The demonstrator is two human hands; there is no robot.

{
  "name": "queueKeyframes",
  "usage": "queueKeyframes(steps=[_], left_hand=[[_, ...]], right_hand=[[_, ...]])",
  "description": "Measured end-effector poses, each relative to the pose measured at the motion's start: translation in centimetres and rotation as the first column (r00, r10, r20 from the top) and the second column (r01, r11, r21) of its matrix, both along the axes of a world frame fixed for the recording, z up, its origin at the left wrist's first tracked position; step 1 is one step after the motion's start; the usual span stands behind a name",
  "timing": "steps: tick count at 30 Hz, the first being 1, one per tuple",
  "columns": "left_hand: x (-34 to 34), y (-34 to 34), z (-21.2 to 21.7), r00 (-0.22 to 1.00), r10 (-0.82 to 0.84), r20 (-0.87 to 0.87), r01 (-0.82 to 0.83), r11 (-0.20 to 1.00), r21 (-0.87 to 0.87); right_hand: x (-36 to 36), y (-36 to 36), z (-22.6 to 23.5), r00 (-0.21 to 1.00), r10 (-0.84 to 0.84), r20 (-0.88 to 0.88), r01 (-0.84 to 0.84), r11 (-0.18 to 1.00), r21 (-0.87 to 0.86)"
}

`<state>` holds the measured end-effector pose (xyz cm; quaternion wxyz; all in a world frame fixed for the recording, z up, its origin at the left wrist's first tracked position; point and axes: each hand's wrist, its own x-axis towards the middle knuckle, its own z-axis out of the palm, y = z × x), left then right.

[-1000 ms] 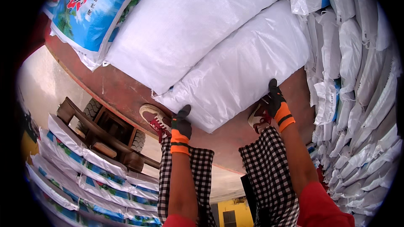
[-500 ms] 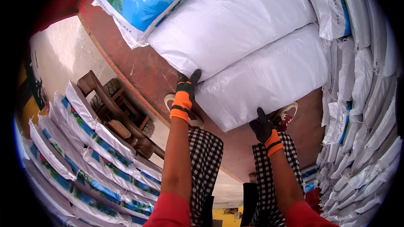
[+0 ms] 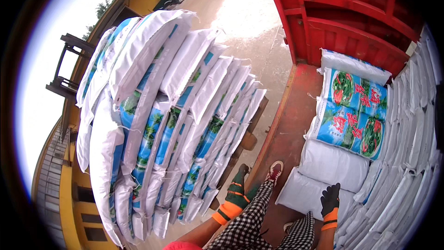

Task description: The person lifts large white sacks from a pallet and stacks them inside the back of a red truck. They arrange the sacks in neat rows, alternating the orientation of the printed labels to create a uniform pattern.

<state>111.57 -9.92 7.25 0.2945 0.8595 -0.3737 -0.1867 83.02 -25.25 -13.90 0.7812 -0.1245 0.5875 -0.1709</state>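
Note:
My left hand (image 3: 237, 189), in a dark green glove with orange bands, is held near the truck bed's left edge, beside the tall stack of sacks (image 3: 182, 111). Its fingers stretch out and hold nothing. My right hand (image 3: 330, 200), in a dark glove with an orange cuff, hangs over the nearer plain white sack (image 3: 296, 193) with fingers spread. Whether it touches that sack cannot be told. Another white sack (image 3: 334, 164) lies against it on the far side. Beyond these lie sacks with a blue vegetable print (image 3: 344, 120), flat on the bed.
A wall of stacked white sacks (image 3: 404, 143) lines the right side. The reddish truck bed (image 3: 298, 97) ends at a left edge above the concrete ground. A red metal panel (image 3: 342, 32) closes the far end. Dark forklift parts (image 3: 69, 83) show behind the left stack, near a yellow building.
Both hands have come off the plain white sacks, which now lie side by side on the bed. My view has swung left, bringing the tall stack fully into sight.

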Motion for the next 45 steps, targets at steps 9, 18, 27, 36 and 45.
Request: queueKeyframes(steps=[9,18,27,36,45], left_hand=[[17.7,5.4,29.0,0.916,0.393,-0.076,-0.313,0.584,-0.749],[48.1,3.5,32.2,0.792,0.605,0.088,-0.566,0.78,-0.269],[58.2,7.0,23.6,0.655,0.247,0.714,-0.455,0.884,0.111],[48.2,2.6,33.6,0.614,0.52,-0.595,-0.789,0.443,-0.426],[20.4,2.6,35.8,0.792,-0.2,0.577,0.461,0.815,-0.35]], right_hand=[[23.1,-12.7,28.1,0.795,0.606,0.037,-0.296,0.44,-0.847],[47.0,-14.7,48.7,0.766,0.561,-0.314,-0.137,-0.335,-0.932],[74.3,-10.3,54.5,0.583,0.319,-0.747,-0.541,-0.532,-0.651],[73.4,-10.1,53.0,0.791,0.401,-0.462,-0.209,-0.532,-0.82],[41.9,-2.0,51.6,0.523,0.509,0.683,-0.108,0.835,-0.54]])
